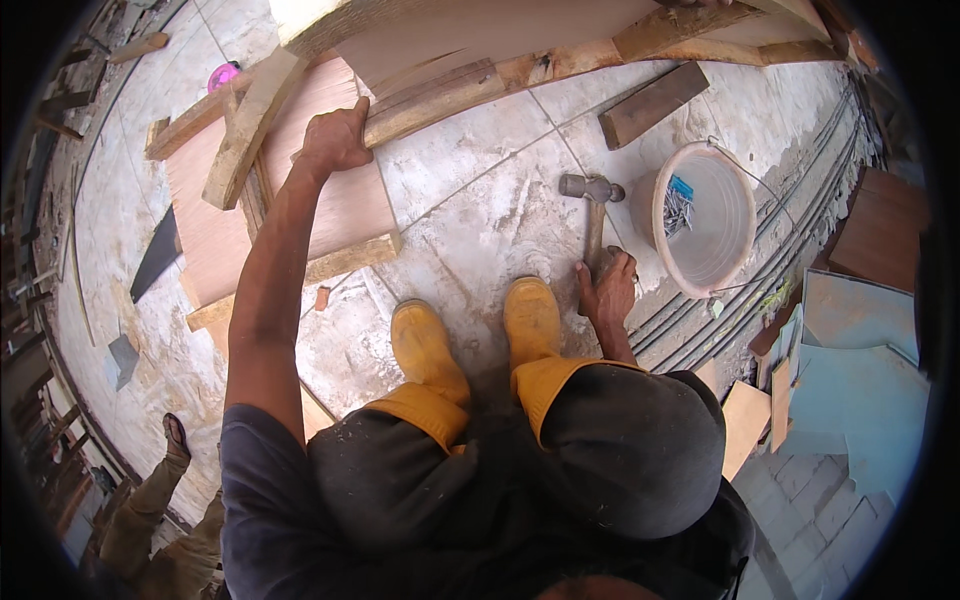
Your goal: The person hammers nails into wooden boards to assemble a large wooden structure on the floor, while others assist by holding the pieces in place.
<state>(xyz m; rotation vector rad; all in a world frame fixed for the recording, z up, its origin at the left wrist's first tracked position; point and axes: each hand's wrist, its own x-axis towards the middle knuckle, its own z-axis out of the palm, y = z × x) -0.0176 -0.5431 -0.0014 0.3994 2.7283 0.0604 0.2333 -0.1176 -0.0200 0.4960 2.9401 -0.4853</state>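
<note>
1. My right hand (pixel 608 288) is wrapped tight round the wooden handle of the hammer (pixel 592 215), fingers curled shut on its lower end. The steel head rests on the concrete floor (pixel 480 200), just to the left of the white bucket (pixel 735 215).

2. My left hand (pixel 335 140) is well to the left of the bucket, stretched out at arm's length. Its palm presses flat on the plywood sheet (pixel 345 205), with the fingers bent over the edge of the timber batten (pixel 450 95) that runs across the top. I'd say that grip should stay firm so the frame doesn't shift under a blow.

3. The nails (pixel 678 212) lie inside the bucket, against its left wall beside a small blue packet. They sit close to my hammer hand, so I judge it handy to take one from there without letting go of the batten.

4. My yellow boots (pixel 475 335) are planted below and left of the bucket, between my two hands. I'd keep them well back from where the hammer comes down.

5. A short loose plank (pixel 652 103) lies just above the bucket, apart from the frame. I'd watch it while swinging, as it looks easy to knock.
</note>
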